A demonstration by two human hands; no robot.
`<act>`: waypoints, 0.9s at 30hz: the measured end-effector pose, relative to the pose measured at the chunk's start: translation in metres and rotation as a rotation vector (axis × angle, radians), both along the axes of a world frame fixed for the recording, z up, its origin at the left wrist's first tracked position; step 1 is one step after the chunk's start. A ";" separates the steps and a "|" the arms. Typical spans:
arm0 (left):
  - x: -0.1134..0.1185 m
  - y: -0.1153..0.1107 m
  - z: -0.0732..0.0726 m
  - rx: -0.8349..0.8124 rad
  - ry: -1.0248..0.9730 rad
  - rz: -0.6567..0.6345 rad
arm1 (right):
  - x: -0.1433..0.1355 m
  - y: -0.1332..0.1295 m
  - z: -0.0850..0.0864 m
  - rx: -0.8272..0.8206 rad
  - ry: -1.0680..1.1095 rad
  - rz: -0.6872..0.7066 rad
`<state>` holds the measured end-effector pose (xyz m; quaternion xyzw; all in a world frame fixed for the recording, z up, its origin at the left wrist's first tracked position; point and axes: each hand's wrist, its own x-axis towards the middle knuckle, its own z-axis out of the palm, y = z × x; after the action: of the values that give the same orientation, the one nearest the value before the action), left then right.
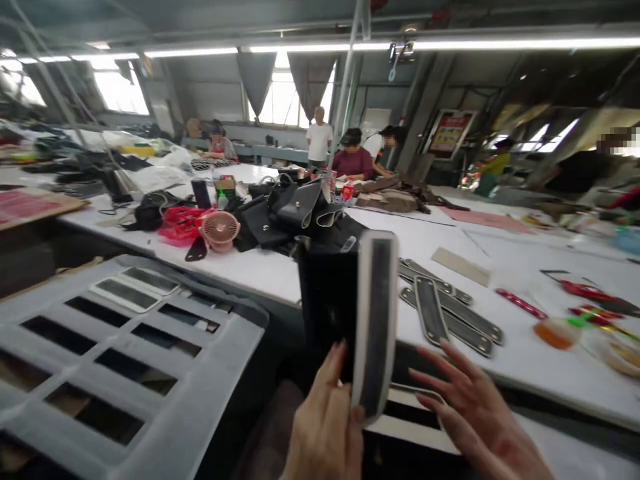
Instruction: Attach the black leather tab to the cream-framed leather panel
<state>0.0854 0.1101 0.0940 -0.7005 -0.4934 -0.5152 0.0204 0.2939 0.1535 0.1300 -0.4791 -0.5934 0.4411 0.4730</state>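
My left hand [327, 420] grips the lower end of a dark strip with a white border [376, 327], which stands upright in front of me. My right hand [470, 407] is apart from it, to the right, with fingers spread and nothing in them. Behind the strip rises a black upright piece [325, 293], partly hidden. Below, between the hands, lie white-edged dark pieces [410, 433], mostly covered. Two similar white-bordered pieces [127, 295] rest on the grey slotted plastic rack [215, 347] at left.
Several dark leather straps with rivets [433, 310] lie on the white table [525, 347]. Farther back are a pink fan [220, 230], a red plastic bag [183, 223] and black leather pieces [295, 207]. At right sit red-handled tools [520, 303] and an orange bottle [555, 333]. Several people work beyond.
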 end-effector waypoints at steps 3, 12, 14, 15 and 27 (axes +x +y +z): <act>0.047 0.001 -0.015 0.186 0.141 0.014 | -0.024 -0.013 0.012 -0.011 0.147 -0.015; 0.060 0.003 -0.031 0.035 0.128 -0.430 | 0.025 0.016 -0.002 -0.024 0.230 -0.005; 0.053 -0.007 -0.037 -0.142 -0.252 -0.392 | 0.036 0.024 -0.003 -0.002 0.194 0.022; 0.048 -0.012 -0.040 -0.241 -0.462 -0.307 | 0.039 0.027 -0.004 0.008 0.167 0.035; -0.026 0.001 -0.114 -0.897 -1.518 0.158 | 0.024 0.046 -0.019 0.104 -0.312 0.160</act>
<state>0.0591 0.1108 -0.0197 -0.0755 -0.5766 -0.5961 -0.5537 0.3180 0.1999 0.1105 -0.4678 -0.7178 0.3666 0.3625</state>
